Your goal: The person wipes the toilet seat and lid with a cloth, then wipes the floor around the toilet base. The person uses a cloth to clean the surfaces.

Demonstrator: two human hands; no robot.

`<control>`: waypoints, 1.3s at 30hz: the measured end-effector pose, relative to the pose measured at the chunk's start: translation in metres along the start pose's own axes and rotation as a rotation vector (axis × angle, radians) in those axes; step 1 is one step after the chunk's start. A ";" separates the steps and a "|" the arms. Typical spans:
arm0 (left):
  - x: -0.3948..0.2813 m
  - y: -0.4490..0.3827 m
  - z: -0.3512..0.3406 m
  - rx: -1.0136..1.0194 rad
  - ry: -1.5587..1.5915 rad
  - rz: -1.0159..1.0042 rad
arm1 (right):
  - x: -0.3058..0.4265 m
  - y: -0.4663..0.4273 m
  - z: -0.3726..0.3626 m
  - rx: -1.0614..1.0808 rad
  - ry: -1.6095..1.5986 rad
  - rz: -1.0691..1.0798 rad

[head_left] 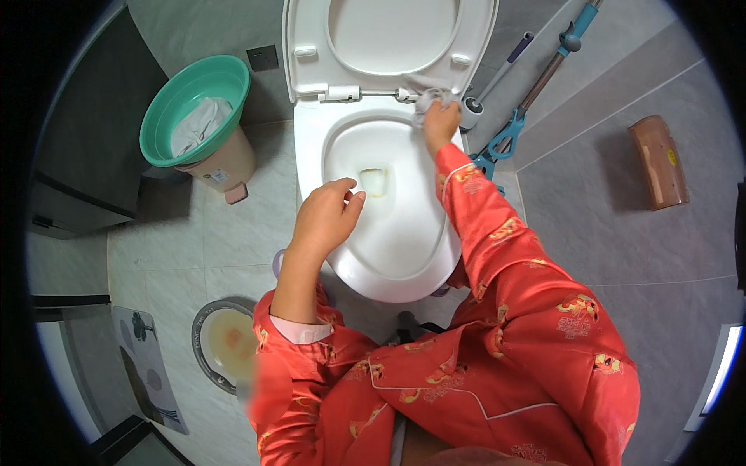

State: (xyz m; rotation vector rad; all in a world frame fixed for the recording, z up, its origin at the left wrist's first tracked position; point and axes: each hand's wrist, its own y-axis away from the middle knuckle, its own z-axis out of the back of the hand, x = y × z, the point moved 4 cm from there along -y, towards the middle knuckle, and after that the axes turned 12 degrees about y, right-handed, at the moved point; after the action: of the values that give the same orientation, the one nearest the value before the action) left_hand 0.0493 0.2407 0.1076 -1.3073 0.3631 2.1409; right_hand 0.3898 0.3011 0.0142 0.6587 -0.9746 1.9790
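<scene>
A white toilet bowl stands before me, its seat and lid raised. At the back right of the rim, close to the right seat hinge, my right hand grips a bunched pale grey cloth. Part of the cloth lies against the base of the raised seat. My left hand hovers above the left side of the bowl, empty, its fingers loosely curled and the thumb apart. Yellowish stains mark the edge of the drain opening inside the bowl.
To the left, a green basin holding a whitish cloth rests on a beige pedal bin. A basin of cloudy water and a mat lie lower left. A toilet brush and a mop lean at right, near a wall-mounted brown holder.
</scene>
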 end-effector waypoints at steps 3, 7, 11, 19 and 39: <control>0.002 0.000 -0.002 0.018 0.002 0.031 | 0.025 0.050 -0.021 -0.078 0.412 0.447; 0.006 0.001 0.001 0.029 -0.021 0.007 | 0.062 0.087 -0.052 0.124 0.537 0.798; 0.012 0.005 0.008 -0.001 0.006 0.021 | 0.085 0.084 -0.071 0.161 0.644 0.915; 0.026 0.023 0.032 -0.038 0.003 0.099 | 0.087 0.075 -0.064 0.281 0.802 0.924; 0.034 0.035 0.042 -0.003 -0.009 0.115 | 0.195 0.171 -0.123 0.637 0.489 1.188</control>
State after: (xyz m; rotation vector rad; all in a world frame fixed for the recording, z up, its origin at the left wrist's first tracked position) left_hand -0.0135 0.2461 0.0952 -1.3070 0.4415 2.2417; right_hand 0.1301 0.4243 0.0188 -0.2378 -0.3826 3.3311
